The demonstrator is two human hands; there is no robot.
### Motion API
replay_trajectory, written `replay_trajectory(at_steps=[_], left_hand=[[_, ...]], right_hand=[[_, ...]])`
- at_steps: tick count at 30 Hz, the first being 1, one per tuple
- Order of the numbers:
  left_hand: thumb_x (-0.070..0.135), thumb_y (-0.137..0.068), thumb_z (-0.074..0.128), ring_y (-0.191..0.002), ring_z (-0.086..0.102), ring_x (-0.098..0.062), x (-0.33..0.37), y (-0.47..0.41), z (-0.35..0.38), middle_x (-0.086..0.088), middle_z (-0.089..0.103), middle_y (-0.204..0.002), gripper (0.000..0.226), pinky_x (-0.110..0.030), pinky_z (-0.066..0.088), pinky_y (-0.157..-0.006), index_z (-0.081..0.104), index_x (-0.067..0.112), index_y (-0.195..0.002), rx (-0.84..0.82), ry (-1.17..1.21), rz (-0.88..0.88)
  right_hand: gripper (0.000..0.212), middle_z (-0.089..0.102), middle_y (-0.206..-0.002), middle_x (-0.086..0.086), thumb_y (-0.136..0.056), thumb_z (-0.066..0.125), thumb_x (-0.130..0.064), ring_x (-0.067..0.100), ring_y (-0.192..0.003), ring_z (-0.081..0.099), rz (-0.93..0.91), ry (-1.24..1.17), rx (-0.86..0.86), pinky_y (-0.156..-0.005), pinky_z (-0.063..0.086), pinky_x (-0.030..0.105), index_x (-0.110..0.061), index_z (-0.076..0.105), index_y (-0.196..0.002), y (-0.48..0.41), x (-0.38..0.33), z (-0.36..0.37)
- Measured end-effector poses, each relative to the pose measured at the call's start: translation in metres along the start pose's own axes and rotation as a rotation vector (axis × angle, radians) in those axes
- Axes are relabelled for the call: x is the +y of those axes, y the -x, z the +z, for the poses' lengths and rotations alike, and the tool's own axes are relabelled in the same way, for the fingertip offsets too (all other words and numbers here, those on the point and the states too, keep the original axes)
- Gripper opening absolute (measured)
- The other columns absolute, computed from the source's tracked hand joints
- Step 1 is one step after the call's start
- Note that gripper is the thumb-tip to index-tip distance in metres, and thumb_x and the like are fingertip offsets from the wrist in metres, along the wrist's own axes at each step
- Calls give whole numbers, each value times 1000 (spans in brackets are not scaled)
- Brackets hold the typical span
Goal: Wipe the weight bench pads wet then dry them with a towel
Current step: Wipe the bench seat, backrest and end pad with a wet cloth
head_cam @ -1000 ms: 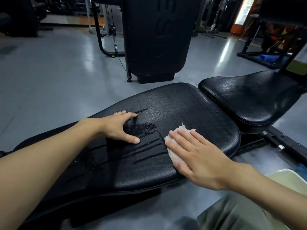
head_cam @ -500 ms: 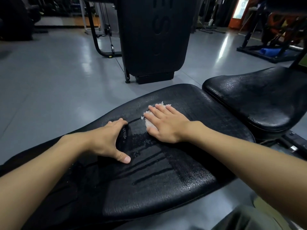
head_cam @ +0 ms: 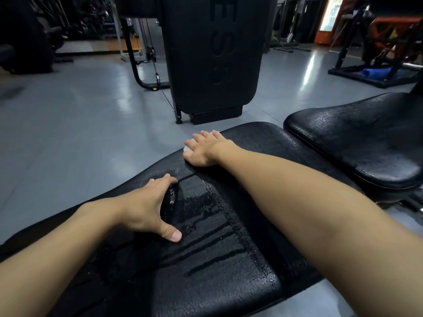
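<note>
Two black pads sit in front of me: the long pad (head_cam: 217, 259) under my arms and the seat pad (head_cam: 357, 143) just beyond it to the right. Both glisten with wet streaks and droplets. My right hand (head_cam: 201, 149) lies flat, fingers straight, pressing one white cloth (head_cam: 187, 149) against the long pad's far edge. Only two small bits of the cloth peek out from under my fingers. My left hand (head_cam: 148, 209) rests open on the same pad, nearer to me, thumb spread wide and holding nothing. One tall black machine (head_cam: 212, 53) stands on the grey floor (head_cam: 68, 133) past the bench.
</note>
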State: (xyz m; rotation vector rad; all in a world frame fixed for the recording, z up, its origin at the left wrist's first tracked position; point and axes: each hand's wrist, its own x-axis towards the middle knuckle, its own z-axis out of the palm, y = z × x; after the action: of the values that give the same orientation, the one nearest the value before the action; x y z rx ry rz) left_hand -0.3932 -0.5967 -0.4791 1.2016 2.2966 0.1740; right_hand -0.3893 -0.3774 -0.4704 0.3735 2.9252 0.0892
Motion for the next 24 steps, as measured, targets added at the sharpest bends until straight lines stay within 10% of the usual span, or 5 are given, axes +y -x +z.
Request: replay_trajectory(at_steps=[9,15,20,24], left_hand=[[84,-27,79,-149,20,-18,-2,2,1,-1,28,-156,148,-40,26,-119,12,34,-150,40,31,-12],[92,-15,70,-145,27,-20,5,11,0,-1,33,-152,159,-39,27,-119,14,32,-151,50,46,-20],[67,-50,83,-153,6,-20,6,15,7,0,3,-167,138,-38,11,-124,9,23,-158,92,31,-18],[73,-52,77,-147,27,-21,4,24,10,-3,19,-161,128,-32,23,-120,20,24,-156,146,-28,-24]], right_hand=[[61,0,-168,4,-101,15,-47,25,-153,-6,-84,-20,51,-122,-5,47,-25,11,-158,64,-4,18],[60,0,-167,5,-103,16,-47,23,-153,-6,-174,-14,64,-122,-4,48,-23,10,-158,142,-6,31],[68,3,-167,4,-97,4,-51,22,-153,-5,-227,44,98,-122,-5,43,-23,10,-158,213,-4,45],[74,20,-165,6,-93,6,-54,26,-153,9,-253,44,166,-122,3,45,-20,25,-156,249,-3,59]])
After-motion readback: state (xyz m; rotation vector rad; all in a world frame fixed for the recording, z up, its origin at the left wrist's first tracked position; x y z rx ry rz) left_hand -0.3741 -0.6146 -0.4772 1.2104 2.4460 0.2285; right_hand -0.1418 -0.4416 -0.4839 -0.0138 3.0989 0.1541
